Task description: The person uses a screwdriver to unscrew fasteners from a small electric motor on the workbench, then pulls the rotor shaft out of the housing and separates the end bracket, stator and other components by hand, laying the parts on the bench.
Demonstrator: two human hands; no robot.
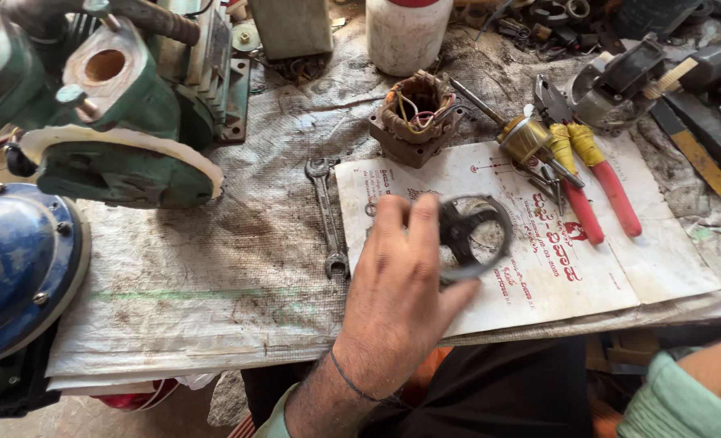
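Left hand: the left hand (401, 284) is raised over the white printed paper sheet (490, 268), fingers bent and pinching the rim of a dark round metal ring with spokes (470, 235); the ring is blurred.
Right hand: only a forearm in a green sleeve (685, 397) shows at the lower right; its fingers are out of view.
Step in hand: by my judgement, the ring is being turned for inspection, just above the sheet.
Nearby: a steel double-ended spanner (328, 215) lies just left; a copper-wound motor stator (415, 118) behind; red-handled pliers (591, 182) to the right.
Open room: bare woven matting (190, 276) stretches left toward the green pump casing (117, 122).
Edges: the bench edge runs close under the wrist.
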